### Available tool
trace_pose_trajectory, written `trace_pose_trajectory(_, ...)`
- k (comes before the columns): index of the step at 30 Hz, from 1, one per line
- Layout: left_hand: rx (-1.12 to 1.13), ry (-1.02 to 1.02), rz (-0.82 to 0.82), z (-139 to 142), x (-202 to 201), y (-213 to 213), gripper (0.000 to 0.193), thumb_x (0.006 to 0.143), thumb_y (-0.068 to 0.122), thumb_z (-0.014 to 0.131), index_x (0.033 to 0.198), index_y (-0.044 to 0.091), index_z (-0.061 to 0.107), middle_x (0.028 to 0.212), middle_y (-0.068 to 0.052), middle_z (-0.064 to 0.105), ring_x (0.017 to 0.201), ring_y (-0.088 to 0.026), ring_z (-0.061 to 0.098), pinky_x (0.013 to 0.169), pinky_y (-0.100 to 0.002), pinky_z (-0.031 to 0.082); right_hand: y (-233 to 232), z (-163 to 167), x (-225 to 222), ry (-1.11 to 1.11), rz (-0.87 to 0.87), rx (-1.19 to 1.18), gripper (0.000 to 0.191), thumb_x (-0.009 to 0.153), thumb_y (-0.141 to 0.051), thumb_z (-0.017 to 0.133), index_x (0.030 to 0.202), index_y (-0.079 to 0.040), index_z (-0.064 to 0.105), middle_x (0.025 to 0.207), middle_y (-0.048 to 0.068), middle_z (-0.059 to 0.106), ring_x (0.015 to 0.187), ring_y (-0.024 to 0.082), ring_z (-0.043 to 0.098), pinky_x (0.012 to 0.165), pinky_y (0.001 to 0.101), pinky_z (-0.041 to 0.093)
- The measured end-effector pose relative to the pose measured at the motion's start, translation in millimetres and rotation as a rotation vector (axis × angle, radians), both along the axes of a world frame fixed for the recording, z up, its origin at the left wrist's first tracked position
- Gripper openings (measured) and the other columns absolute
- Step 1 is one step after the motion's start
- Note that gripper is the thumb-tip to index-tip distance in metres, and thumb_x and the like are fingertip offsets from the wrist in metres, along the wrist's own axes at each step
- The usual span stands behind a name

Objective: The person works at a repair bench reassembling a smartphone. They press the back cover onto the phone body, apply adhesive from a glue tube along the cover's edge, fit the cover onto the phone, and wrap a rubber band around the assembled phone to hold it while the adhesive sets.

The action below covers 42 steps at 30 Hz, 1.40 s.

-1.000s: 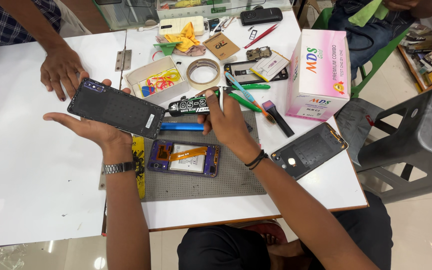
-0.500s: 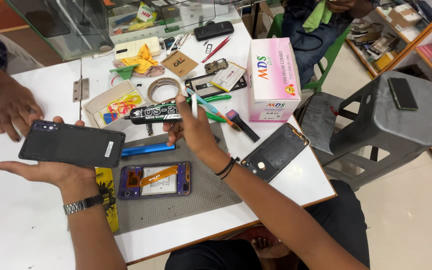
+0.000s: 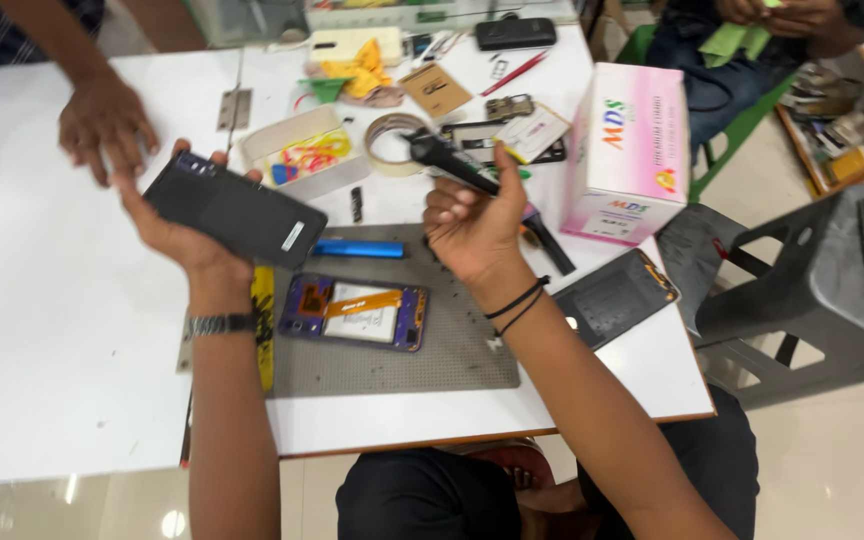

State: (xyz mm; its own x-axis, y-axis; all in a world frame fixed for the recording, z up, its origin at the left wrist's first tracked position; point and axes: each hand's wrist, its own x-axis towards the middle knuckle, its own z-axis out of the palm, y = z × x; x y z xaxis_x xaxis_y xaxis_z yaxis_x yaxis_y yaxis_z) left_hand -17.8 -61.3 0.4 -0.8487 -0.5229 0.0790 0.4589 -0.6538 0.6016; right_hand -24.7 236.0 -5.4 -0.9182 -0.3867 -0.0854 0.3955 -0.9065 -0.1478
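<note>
I'm looking down on a white worktop (image 3: 42, 330) crowded with phone repair clutter, a grey mat (image 3: 452, 345) laid near the front edge and a grey plastic stool (image 3: 812, 290) standing off to the right on the pale floor. My left hand (image 3: 177, 235) is raised, palm up, fingers spread under a dark phone back cover (image 3: 235, 210) that lies flat across it, tilted with its camera end to the far left. My right hand (image 3: 472, 225) is closed around a black tool (image 3: 452, 160), gripping it so its tip points to the far left above a roll of tape (image 3: 392, 143). On the mat, between my forearms, lies an opened phone with a purple frame (image 3: 354, 313), its insides facing up, and just beyond it a blue pen-like tool (image 3: 357, 248). A dark phone screen (image 3: 615, 297) rests at the mat's right edge, near my right wrist. A pink and white box (image 3: 632, 150) stands to the far right. Another person's hand (image 3: 102, 120) rests on the worktop at the far left, just beyond my left hand.
</note>
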Motion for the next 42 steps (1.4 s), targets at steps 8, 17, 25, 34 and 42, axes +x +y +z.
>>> trace_pose_trajectory(8, -0.005, -0.092, 0.016, -1, -2, -9, 0.067, 0.083, 0.067, 0.053, 0.122, 0.012, 0.054, 0.114, -0.010, 0.064, 0.102, -0.029, 0.066, 0.082, -0.058, 0.065, -11, -6, 5, -0.029, 0.018, 0.025, 0.051, 0.098, -0.055, 0.057, 0.072, -0.013, 0.047, 0.054, -0.005, 0.038, 0.050, 0.009, 0.039, 0.050, 0.0250, 0.036)
trace_pose_trajectory(17, -0.027, -0.032, -0.210, 2, 8, -8, 0.086, 0.090, 0.076, 0.043, 0.130, 0.002, 0.061, 0.107, -0.021, 0.070, 0.090, -0.034, 0.074, 0.086, -0.049, 0.065, -17, 3, 15, 0.008, 0.040, 0.142, 0.044, 0.096, -0.052, 0.056, 0.083, -0.010, 0.058, 0.055, -0.006, 0.040, 0.051, 0.008, 0.039, 0.052, 0.0249, 0.035)
trace_pose_trajectory(25, -0.281, -0.087, -0.136, 5, 7, 19, 0.092, 0.090, 0.077, 0.034, 0.144, 0.003, 0.045, 0.110, -0.020, 0.072, 0.086, -0.032, 0.077, 0.075, -0.041, 0.067, -16, 9, 15, 0.015, 0.017, 0.171, 0.045, 0.099, -0.051, 0.056, 0.082, -0.010, 0.057, 0.057, -0.005, 0.042, 0.051, 0.008, 0.040, 0.053, 0.0252, 0.035)
trace_pose_trajectory(34, -0.789, -0.100, 0.088, -2, 1, 26, 0.073, 0.105, 0.064, 0.043, 0.141, 0.002, 0.054, 0.109, -0.020, 0.074, 0.091, -0.027, 0.075, 0.079, -0.036, 0.062, -16, 7, 14, -0.042, -0.018, 0.205, 0.043, 0.097, -0.051, 0.059, 0.084, -0.010, 0.058, 0.057, -0.005, 0.043, 0.051, 0.008, 0.039, 0.053, 0.0253, 0.035)
trace_pose_trajectory(42, -1.279, -0.322, 0.407, 2, 14, 22, 0.057, 0.100, 0.058, 0.052, 0.110, 0.009, 0.078, 0.084, -0.005, 0.075, 0.075, -0.014, 0.068, 0.064, -0.029, 0.048, -14, 5, 13, -0.042, -0.022, 0.222, 0.042, 0.096, -0.050, 0.060, 0.087, -0.009, 0.062, 0.058, -0.005, 0.044, 0.052, 0.008, 0.040, 0.054, 0.0247, 0.035)
